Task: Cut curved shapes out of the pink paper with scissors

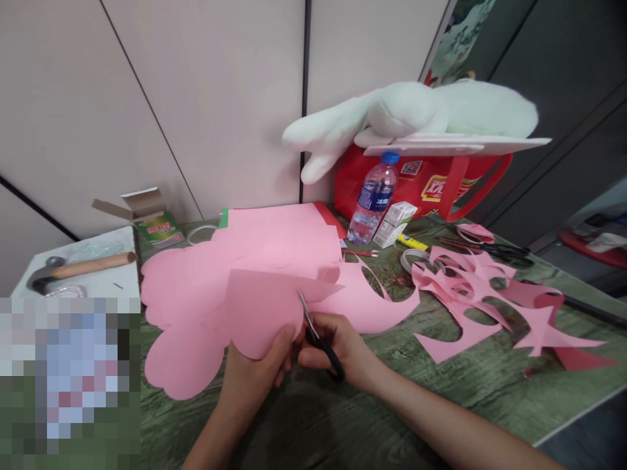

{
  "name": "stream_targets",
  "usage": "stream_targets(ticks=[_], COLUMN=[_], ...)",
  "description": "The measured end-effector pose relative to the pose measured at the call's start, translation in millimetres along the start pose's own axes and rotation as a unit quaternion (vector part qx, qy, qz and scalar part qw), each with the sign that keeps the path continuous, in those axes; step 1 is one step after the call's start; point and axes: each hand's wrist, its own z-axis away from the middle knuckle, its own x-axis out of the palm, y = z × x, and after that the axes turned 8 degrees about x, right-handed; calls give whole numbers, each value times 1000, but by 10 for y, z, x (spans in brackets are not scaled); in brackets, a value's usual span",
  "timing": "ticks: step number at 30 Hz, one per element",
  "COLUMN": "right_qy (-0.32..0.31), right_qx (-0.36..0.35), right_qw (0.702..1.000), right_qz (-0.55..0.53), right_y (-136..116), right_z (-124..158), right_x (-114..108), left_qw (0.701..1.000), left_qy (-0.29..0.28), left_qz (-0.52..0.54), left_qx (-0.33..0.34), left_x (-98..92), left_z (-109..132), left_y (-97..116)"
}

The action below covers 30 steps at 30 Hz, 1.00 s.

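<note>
Between the thumb and fingers of my left hand is a piece of pink paper, its lower edge rounded. My right hand grips black-handled scissors, whose blades meet the paper's right side. A pointed strip of the same sheet stretches to the right beyond the blades. Under and behind it lie larger pink paper pieces with scalloped edges and a stack of pink sheets. Parts of my left fingers are hidden by the paper.
Pink offcuts are strewn on the right of the green table. Farther back stand a water bottle, a small white box and a red bag under a white plush toy. At left are a hammer and an opened box.
</note>
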Motion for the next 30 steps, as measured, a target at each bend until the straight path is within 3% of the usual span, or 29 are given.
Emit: stream_targets(ticks=[13, 21, 30], right_qy=[-6, 43, 51], right_qx=[4, 27, 36], right_qw=[1000, 998, 997], right_qz=[-31, 27, 53], right_y=[53, 40, 6], right_z=[-12, 2, 18], right_x=[-15, -37, -31], left_qw=[1000, 1000, 999], left_qy=[-4, -6, -19], left_qz=[-13, -22, -26], left_qx=[12, 22, 33], left_x=[-17, -33, -52], left_z=[-17, -26, -33], left_y=[-1, -5, -24])
